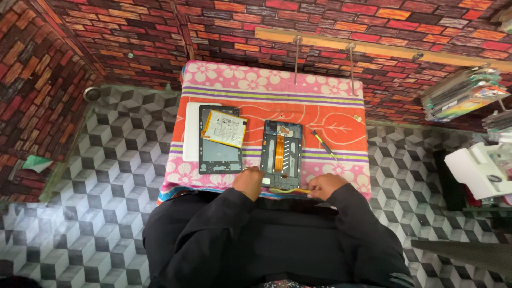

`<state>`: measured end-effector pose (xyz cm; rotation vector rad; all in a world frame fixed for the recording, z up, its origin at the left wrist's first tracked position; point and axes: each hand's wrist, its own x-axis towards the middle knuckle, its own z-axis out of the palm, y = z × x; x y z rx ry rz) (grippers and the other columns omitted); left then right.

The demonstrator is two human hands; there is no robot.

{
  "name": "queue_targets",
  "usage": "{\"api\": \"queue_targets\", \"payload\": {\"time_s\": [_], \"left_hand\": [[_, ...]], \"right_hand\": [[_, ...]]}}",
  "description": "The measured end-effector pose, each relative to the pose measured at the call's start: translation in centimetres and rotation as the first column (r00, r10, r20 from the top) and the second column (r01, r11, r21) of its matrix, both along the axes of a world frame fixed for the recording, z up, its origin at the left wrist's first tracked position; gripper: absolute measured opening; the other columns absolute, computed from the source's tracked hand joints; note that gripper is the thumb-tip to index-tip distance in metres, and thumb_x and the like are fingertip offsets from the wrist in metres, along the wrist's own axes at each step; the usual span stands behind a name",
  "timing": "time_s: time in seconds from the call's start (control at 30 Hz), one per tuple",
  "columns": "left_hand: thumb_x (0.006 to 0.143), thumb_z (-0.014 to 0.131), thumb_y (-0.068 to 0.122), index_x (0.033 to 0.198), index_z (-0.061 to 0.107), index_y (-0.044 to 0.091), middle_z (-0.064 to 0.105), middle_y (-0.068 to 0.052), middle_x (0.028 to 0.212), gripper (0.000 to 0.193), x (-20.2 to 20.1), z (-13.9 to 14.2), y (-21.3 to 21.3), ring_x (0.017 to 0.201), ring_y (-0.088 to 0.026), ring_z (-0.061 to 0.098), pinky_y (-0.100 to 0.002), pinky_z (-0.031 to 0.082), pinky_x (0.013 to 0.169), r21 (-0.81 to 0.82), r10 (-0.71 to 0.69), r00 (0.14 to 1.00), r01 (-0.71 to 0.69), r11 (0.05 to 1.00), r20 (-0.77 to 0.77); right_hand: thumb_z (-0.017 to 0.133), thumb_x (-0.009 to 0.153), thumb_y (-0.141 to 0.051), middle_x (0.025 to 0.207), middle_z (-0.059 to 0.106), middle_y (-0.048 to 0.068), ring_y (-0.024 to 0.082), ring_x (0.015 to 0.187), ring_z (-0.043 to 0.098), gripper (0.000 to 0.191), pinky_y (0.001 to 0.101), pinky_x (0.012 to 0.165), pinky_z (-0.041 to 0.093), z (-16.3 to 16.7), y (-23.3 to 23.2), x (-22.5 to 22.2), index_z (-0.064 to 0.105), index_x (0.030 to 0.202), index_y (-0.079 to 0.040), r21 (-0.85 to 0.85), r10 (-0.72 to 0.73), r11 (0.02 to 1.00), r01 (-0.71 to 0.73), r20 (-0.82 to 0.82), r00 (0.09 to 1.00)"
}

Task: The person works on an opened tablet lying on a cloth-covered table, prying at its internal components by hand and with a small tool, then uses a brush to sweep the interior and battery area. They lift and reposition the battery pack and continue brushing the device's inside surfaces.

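An opened tablet frame point(281, 152) with an orange flex cable down its middle lies on a small table covered by a pink and orange flowered cloth point(320, 106). My left hand point(248, 182) rests at the frame's near left corner. My right hand point(324, 185) sits at the near right and pinches a thin yellow and orange tool point(288, 190) lying along the frame's near edge. To the left lies a second dark tablet panel point(218, 154) with a loose white battery point(224, 128) on top.
A white slab point(190, 140) lies under the left panel. A small screwdriver with a yellow-green handle point(323, 144) lies right of the frame, a tiny part point(358, 118) beyond it. Stacked packets point(461, 93) and a white tray point(477, 169) stand at right. Cube-patterned floor surrounds the table.
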<state>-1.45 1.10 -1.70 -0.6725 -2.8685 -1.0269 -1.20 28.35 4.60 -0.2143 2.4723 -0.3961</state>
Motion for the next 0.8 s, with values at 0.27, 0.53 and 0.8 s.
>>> {"api": "queue_targets", "payload": {"time_s": [0.27,0.53,0.8], "left_hand": [[0.079,0.063,0.0,0.087,0.072,0.003,0.069,-0.017,0.094,0.013,0.1,-0.3,-0.2,0.09,-0.039,0.068,-0.047,0.057,0.076,-0.016,-0.013,1.0,0.013,1.0,0.0],[0.079,0.063,0.0,0.088,0.075,0.004,0.069,-0.015,0.1,0.015,0.3,-0.1,-0.2,0.097,-0.036,0.068,-0.045,0.058,0.08,-0.15,-0.016,0.999,0.022,0.988,0.04],[0.078,0.064,0.0,0.09,0.076,0.002,0.068,-0.015,0.107,0.017,0.4,0.1,0.1,0.102,-0.035,0.067,-0.045,0.059,0.081,-0.196,-0.018,0.997,0.033,0.98,0.075]], "right_hand": [[0.083,0.078,-0.036,0.085,0.079,0.002,0.023,0.087,0.075,0.027,0.0392,0.075,0.056,-1.0,-1.4,0.7,0.073,0.091,-0.014,0.028,0.067,0.997,-0.067,0.012,0.998],[0.084,0.077,-0.033,0.081,0.077,0.004,0.023,0.083,0.076,0.023,0.0385,0.073,0.055,-1.2,1.0,0.9,0.075,0.087,-0.014,-0.007,0.027,1.0,-0.027,0.039,0.999],[0.082,0.078,-0.032,0.077,0.078,0.004,0.023,0.076,0.077,0.024,0.038,0.067,0.055,-0.8,1.4,0.9,0.073,0.087,-0.012,-0.091,-0.016,0.995,0.028,0.132,0.991]]}}
